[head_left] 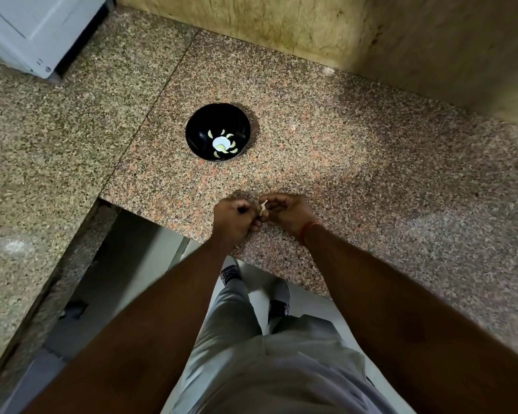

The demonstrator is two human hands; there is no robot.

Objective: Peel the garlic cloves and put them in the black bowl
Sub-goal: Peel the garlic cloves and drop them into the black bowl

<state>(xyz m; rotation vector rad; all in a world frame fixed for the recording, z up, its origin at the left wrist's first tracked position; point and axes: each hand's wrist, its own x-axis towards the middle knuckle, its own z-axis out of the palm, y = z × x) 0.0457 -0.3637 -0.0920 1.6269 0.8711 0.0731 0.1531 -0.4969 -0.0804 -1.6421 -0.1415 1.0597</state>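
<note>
Left hand (pixel 235 215) and right hand (pixel 287 212) brought together above the near edge of the granite counter (pixel 356 162), fingers of both curled. Garlic clove (pixel 262 208) pinched between the fingertips of both hands, pale skin partly lifted. Black bowl (pixel 218 132) well beyond the hands, slightly toward the left one, standing upright on the counter. Several peeled cloves (pixel 222 152) lying inside the bowl. Red thread (pixel 308 230) around the right wrist.
</note>
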